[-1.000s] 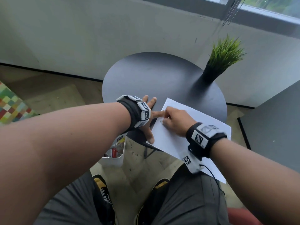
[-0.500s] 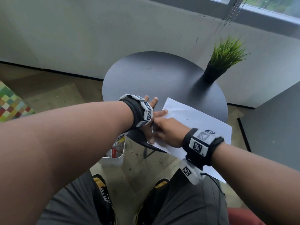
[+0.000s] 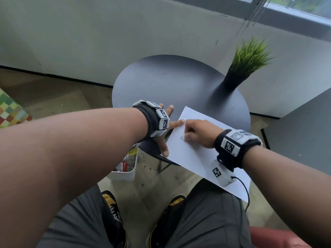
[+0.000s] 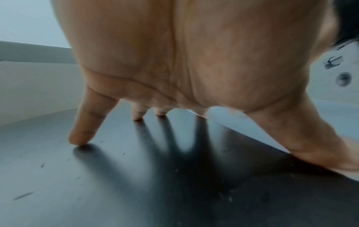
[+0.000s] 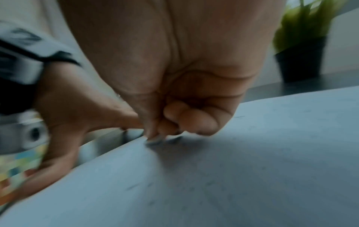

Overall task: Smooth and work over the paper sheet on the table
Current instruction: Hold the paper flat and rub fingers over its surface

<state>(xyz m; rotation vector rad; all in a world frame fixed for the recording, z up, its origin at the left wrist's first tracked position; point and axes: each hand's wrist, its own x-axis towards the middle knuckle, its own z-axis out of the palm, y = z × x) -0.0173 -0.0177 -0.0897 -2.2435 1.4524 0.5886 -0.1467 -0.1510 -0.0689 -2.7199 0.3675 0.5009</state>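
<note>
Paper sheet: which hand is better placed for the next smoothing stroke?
Right, probably. The right hand is already on the paper sheet, fingers curled against it. The left hand is spread at its left edge, pinning it.

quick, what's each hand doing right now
Left hand: open, fingers spread, steadying the paper sheet at its edge.
Right hand: fingers curled, knuckles on the sheet; holding nothing visible.
</note>
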